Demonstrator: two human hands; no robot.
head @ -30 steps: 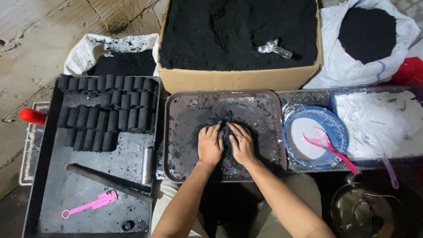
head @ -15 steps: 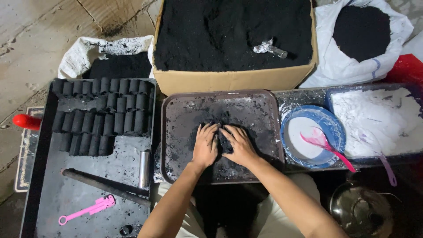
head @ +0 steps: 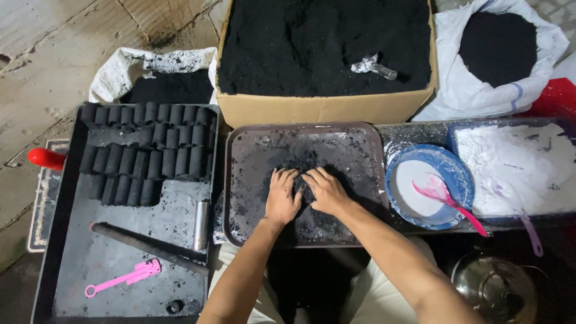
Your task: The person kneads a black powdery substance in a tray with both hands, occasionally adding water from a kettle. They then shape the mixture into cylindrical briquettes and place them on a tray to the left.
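Both hands work in the head view: your left hand (head: pixel 282 198) and right hand (head: pixel 326 191) lie side by side, fingers curled and half closed, cupped over a small mound of black powder (head: pixel 303 180). That mound sits mid-way across the dark rectangular metal tray (head: pixel 252 150). Finished black cylindrical briquettes (head: pixel 147 153) fill the long black tray (head: pixel 72 264) to your left. Risk noted: pressing outward could, in my judgement, scatter powder toward the blue round bowl of white paste (head: pixel 429 186) just beside the tray.
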